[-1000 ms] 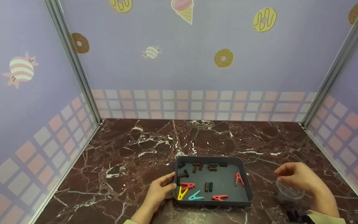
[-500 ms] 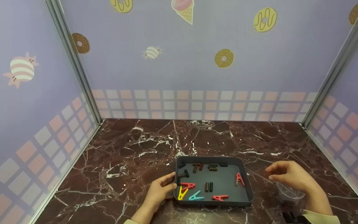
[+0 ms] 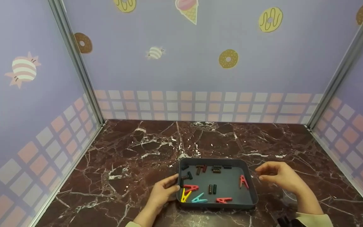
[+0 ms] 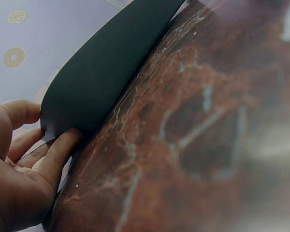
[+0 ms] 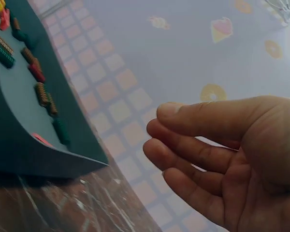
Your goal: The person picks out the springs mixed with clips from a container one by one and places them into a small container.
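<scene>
A dark grey rectangular tray (image 3: 222,206) stands on the table. My left hand (image 3: 161,194) rests against its left wall; in the left wrist view, fingertips (image 4: 70,135) touch the outside near a corner. My right hand (image 3: 282,178) hovers just beyond the tray's right wall with loosely bent fingers and nothing between them. Inside the tray are red clips (image 3: 244,182), a yellow clip (image 3: 185,196) and a light blue clip (image 3: 199,198). Several small dark ridged pieces (image 3: 210,189), brown, green, black and red, lie in it too.
A clear plastic cup (image 3: 289,199) stands right of the tray, partly hidden beneath my right forearm. The marbled dark red table (image 3: 131,148) is bounded by lilac panels (image 3: 181,72) at the back and both sides, joined by metal posts (image 3: 342,66).
My right hand has moved left from over the clear cup to beside the tray's right wall. My left hand stays against the tray, and the tray's contents look the same.
</scene>
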